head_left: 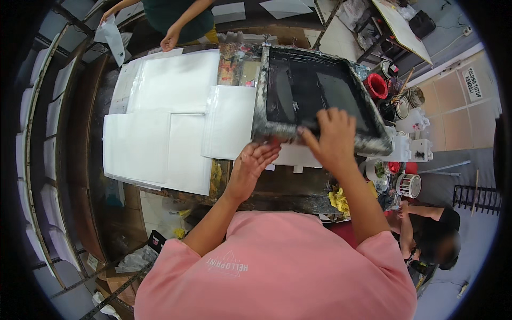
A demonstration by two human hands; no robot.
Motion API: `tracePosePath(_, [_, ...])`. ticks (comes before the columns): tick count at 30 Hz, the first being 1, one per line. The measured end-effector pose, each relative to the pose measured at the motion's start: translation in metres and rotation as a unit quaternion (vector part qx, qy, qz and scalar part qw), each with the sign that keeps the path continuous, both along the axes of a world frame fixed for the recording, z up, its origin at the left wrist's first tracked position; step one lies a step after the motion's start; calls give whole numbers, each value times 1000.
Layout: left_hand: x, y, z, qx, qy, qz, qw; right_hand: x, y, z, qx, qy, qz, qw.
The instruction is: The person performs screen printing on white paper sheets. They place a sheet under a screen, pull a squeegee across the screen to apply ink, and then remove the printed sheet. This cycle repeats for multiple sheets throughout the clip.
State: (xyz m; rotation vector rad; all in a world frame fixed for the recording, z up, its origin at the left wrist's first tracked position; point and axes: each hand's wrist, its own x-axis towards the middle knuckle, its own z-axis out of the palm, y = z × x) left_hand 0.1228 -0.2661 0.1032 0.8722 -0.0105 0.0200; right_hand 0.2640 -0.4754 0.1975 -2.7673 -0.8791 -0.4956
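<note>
Though its grip is unclear, the right hand (335,140) crosses the smeared rectangular frame (261,101), left hand (254,166) uncurled.

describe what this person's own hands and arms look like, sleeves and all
The left hand and right hand are bare, without gloves; no watch or bracelet shows. The sleeves are short and pink, part of a pink shirt with pale printing.

The screen-printing frame (309,88) is over the tabletop (282,186). Left of the frame lie paper sheets (176,80); farther left stands a storage rack (80,144). Right of the frame sits a tub (376,85); behind and left of it, a co-worker (170,21).
</note>
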Motion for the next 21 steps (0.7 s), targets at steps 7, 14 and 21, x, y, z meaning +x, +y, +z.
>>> tracePosePath(7, [11,32,-48,769,158,18,619,61,23,56,64,-112,-14,992])
tracePosePath(14, [-44,44,-142,830,260,13,494,91,32,83,92,-101,-19,991])
tracePosePath(21, [-8,27,-91,797,129,140,574,103,30,89,96,-112,-15,989])
